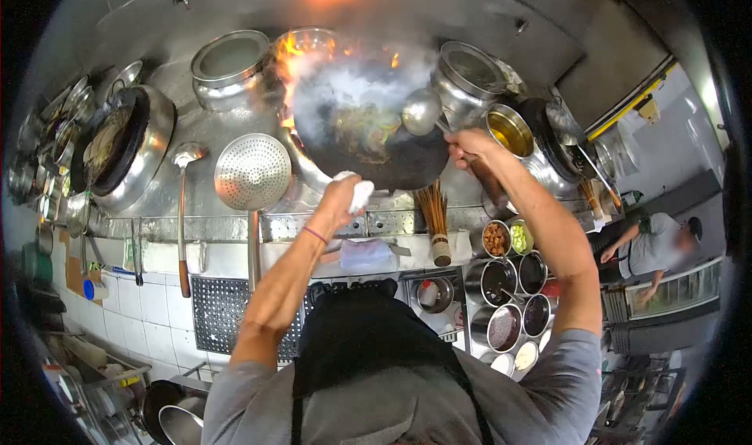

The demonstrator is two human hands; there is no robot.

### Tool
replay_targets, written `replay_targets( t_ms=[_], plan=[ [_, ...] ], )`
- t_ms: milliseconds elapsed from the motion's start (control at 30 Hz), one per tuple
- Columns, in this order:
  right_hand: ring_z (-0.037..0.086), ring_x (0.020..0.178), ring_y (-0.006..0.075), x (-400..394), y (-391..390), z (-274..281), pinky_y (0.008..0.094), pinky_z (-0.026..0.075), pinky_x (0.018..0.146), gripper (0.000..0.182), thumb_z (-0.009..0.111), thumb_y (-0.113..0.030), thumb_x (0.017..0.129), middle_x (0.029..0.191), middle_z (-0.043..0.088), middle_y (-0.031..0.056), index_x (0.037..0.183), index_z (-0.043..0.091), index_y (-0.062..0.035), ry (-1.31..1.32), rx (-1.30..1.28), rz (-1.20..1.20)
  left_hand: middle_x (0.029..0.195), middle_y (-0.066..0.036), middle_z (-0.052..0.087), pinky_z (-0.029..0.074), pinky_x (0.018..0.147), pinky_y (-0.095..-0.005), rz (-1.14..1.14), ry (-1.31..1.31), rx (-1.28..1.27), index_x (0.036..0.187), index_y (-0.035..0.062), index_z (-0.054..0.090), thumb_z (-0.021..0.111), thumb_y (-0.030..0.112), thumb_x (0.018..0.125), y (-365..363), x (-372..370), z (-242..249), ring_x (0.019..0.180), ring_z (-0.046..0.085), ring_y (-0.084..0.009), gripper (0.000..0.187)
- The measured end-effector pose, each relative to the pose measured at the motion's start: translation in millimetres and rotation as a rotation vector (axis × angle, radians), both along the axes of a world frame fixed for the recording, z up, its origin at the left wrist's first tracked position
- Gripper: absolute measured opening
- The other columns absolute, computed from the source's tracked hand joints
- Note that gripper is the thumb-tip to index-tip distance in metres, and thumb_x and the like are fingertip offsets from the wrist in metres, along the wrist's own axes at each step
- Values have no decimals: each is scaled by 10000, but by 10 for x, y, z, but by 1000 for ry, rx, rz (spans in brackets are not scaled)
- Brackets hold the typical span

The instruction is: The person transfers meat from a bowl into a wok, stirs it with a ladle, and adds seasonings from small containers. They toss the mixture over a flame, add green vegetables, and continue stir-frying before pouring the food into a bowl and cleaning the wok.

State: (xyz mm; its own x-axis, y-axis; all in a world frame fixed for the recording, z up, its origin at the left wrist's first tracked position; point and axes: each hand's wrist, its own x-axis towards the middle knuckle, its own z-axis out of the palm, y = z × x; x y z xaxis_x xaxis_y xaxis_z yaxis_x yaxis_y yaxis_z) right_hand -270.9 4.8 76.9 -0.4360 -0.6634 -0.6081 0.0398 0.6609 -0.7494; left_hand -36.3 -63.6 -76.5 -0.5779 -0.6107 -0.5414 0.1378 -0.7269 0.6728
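Observation:
A large black wok (427,167) sits over the burner in front of me, with flames (294,65) at its far left edge and smoke above it. Some food (364,132) lies inside, blurred by the smoke. My left hand (338,197) is closed around a folded white cloth (361,195) at the wok's near rim; whether a handle lies under the cloth is hidden. In my right hand (472,143) is a ladle (423,113), its metal bowl held over the right part of the wok.
A perforated skimmer (252,171) and another ladle (188,153) lie to the left. A bamboo brush (435,218) is near the counter edge. To the right are an oil pot (509,132) and several sauce containers (503,326). Another person (654,245) bends at far right.

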Motion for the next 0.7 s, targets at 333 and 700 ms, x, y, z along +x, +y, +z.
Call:
replay_targets(
  t_ms=[333,700],
  plan=[
    [354,387,68,198,515,10,229,289,347,162,431,-150,982,597,418,-35,854,429,-52,-903,-110,-254,673,-58,572,428,494,-353,134,-80,-542,757,20,585,569,56,728,335,85,-506,556,558,-188,49],
    [401,420,100,128,1121,-401,296,323,320,113,481,-160,976,723,483,9,903,430,-91,-789,-114,-134,677,-139,600,411,376,-341,-33,165,345,753,57,578,574,88,829,520,397,-496,561,574,-238,82]
  ],
)
